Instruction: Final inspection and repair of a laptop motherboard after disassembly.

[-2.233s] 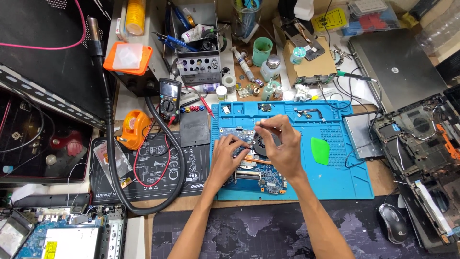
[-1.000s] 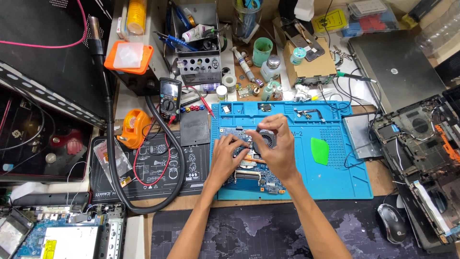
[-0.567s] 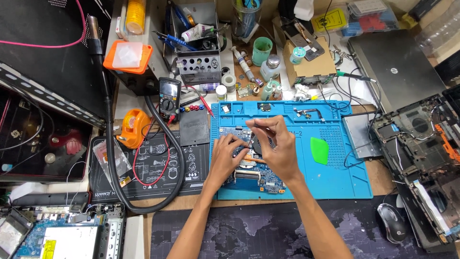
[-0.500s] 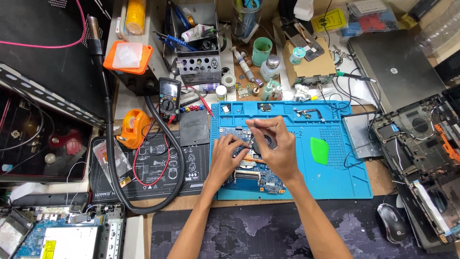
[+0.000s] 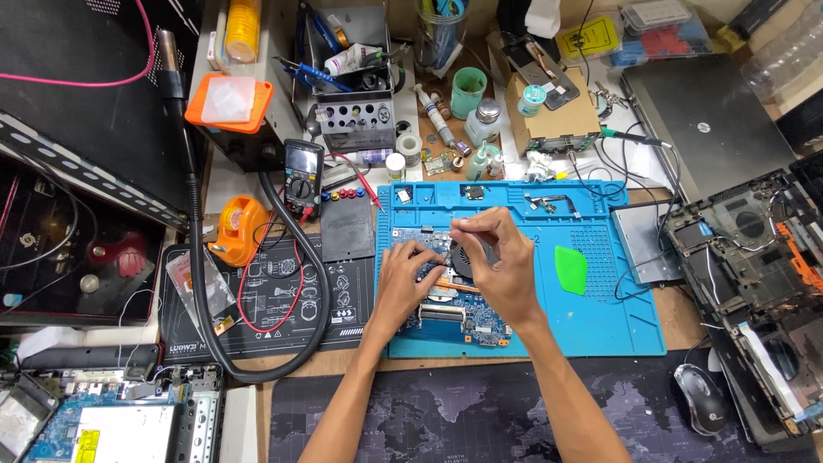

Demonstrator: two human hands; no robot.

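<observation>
The right hand [image 5: 501, 270] pinches its fingertips together on a thin dark tool, too small to identify, above the black cooling fan [image 5: 465, 257] of a blue circuit board [image 5: 454, 321]. The left hand [image 5: 403, 287] lies flat on that board, fingers spread, just left of the fan. The board rests on a blue work mat [image 5: 600, 317]. On the mat, right of the board, lies a green pick [image 5: 570, 269]; beyond the mat's left edge sits an orange tape dispenser [image 5: 238, 230].
</observation>
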